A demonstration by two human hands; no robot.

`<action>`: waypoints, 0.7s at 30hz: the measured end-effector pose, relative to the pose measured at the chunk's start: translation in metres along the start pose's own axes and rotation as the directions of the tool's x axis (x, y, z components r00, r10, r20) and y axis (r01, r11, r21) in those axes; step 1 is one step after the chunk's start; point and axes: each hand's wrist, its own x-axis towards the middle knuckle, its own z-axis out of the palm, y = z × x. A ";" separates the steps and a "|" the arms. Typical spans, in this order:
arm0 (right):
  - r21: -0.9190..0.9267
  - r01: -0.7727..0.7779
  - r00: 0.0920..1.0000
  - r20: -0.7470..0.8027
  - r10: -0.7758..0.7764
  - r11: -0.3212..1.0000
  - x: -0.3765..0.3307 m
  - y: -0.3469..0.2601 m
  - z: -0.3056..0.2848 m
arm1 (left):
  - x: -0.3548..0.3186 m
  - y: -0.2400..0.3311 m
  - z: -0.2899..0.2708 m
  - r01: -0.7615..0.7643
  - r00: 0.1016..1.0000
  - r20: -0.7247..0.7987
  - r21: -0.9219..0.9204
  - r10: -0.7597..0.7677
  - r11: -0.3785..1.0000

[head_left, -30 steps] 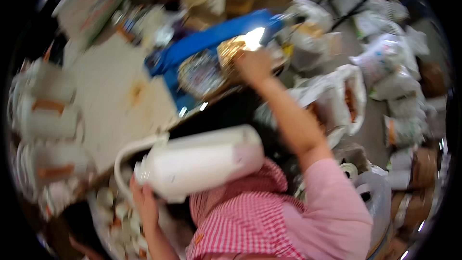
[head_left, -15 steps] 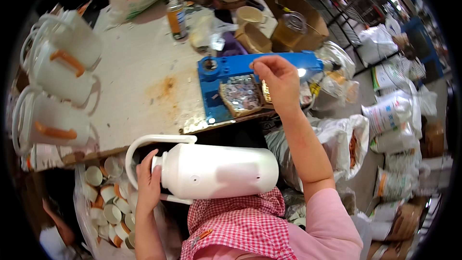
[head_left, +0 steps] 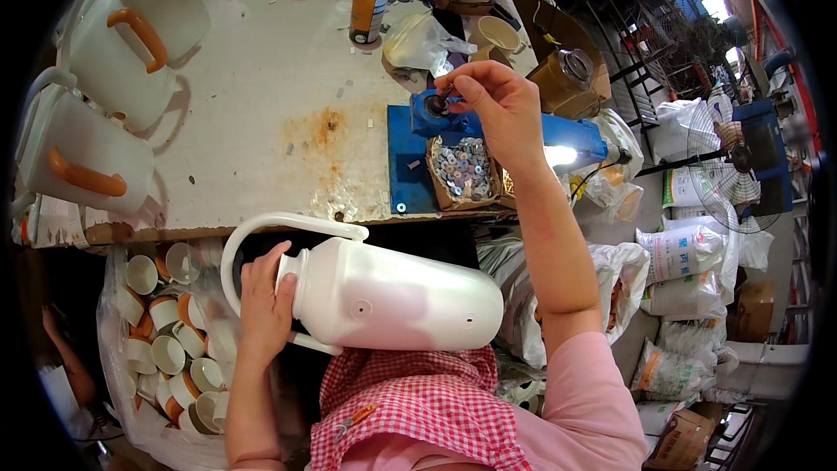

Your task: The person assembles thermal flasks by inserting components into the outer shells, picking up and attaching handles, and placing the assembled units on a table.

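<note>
A white vacuum jug shell lies on its side across my lap, its hooped handle toward the left. Around its neck my left hand is closed. My right hand pinches something small and dark, which I cannot make out, beside the round head of a blue bench machine. Just below that hand sits a small carton full of small metal washers. Two small holes show in the upward side of the jug shell.
Several white jugs with orange grips stand at the table's left. A spray can and a plastic bag are farther back. A sack of white and orange cups is at lower left, with filled bags and a fan on the right.
My right hand has moved up and left to the head of the blue machine, its fingers still pinched. My left hand still holds the jug shell, which tilts slightly more. The view has shifted.
</note>
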 end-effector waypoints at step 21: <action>-0.635 -0.166 0.979 -0.016 0.202 0.754 -0.078 0.079 -0.029 | 0.005 0.001 0.004 0.070 0.997 0.038 0.010 -0.070 0.997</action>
